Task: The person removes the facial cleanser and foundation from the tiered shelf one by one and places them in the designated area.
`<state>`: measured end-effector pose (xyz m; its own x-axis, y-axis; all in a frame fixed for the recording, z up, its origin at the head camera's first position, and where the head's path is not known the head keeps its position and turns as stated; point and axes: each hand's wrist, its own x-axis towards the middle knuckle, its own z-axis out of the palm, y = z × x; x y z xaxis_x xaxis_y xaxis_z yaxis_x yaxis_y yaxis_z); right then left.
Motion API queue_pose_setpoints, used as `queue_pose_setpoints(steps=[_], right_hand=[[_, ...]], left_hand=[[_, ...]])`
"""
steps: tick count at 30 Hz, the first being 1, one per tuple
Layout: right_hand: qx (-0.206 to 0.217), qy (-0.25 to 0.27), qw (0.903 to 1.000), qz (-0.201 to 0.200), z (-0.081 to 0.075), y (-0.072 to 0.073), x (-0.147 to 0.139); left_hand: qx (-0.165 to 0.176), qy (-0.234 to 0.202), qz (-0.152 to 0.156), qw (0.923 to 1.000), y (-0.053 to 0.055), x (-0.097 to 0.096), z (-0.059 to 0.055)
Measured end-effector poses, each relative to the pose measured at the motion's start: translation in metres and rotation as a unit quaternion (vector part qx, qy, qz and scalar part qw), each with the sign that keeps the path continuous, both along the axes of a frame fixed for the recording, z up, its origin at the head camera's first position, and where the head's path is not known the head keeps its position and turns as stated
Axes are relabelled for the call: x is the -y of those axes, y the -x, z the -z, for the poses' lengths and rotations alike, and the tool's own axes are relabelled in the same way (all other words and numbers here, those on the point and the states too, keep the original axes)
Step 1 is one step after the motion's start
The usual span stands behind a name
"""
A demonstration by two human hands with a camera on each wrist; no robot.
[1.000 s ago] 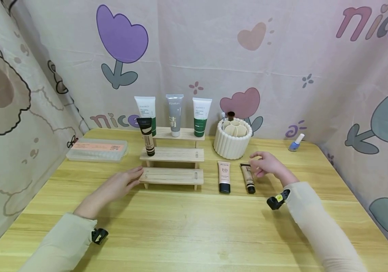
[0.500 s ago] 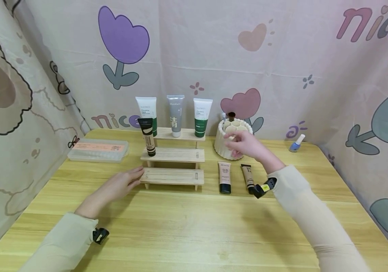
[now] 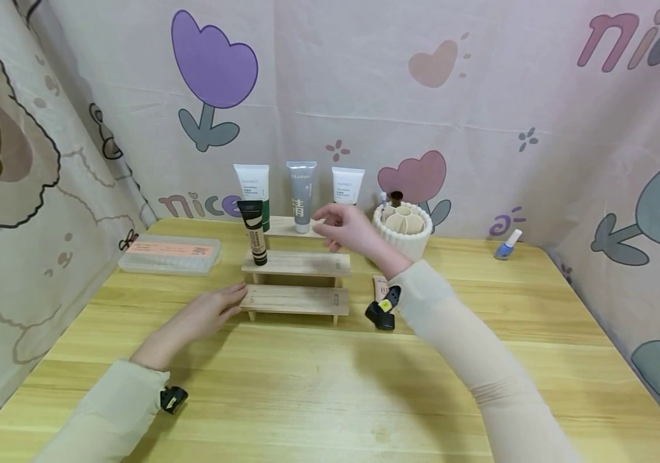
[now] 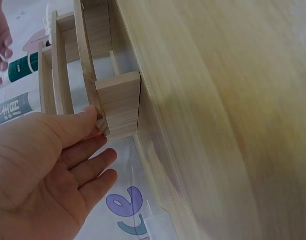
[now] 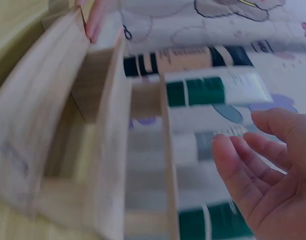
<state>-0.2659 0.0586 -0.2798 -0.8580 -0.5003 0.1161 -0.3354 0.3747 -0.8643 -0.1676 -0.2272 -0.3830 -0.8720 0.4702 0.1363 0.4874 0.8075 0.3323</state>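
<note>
A three-tier wooden stand [image 3: 301, 299] sits in the middle of the table. My left hand [image 3: 205, 318] pinches the left end of its lowest board between thumb and index finger, as the left wrist view shows. My right hand [image 3: 347, 228] hovers over the middle step with fingers loosely bent and nothing in them. Along the top step stand a white-and-green tube [image 3: 252, 186], a grey tube [image 3: 301, 193] and another white-and-green tube [image 3: 348, 183], the last partly behind my right hand. A black-capped beige tube [image 3: 256, 238] stands at the middle step's left end.
A ribbed white brush holder [image 3: 401, 241] is right of the stand. A pink BB cream tube [image 3: 380, 287] lies partly under my right wrist. At left rests a clear plastic case [image 3: 170, 255]; far right stands a blue nail polish bottle [image 3: 508, 244]. A printed curtain hangs behind.
My right hand has swept left from beside the small beige tube, past the brush holder, to the stand. That small tube is now hidden by the arm. My left hand stays put.
</note>
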Motion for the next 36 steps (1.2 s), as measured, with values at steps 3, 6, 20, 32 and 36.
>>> queue_pose_setpoints(steps=[3,6,20,32,36], right_hand=[[-0.001,0.004,1.0000,-0.004,0.005,0.001,0.019],[-0.002,0.009,0.9999,-0.005,0.009,0.000,0.036],[-0.001,0.059,0.9981,0.020,0.023,-0.004,0.084],[-0.026,0.063,0.9966,0.045,0.025,-0.004,0.097],[-0.036,0.056,0.9967,0.046,0.026,-0.003,0.098]], left_hand=[[0.000,-0.001,0.002,1.0000,0.000,0.000,-0.001],[0.001,-0.003,0.003,1.0000,0.000,0.000,-0.002],[0.001,-0.003,0.007,1.0000,-0.001,-0.001,-0.003],[-0.001,-0.003,0.013,0.9999,0.000,0.000,-0.003],[-0.004,-0.002,0.015,0.9999,0.001,0.000,-0.002]])
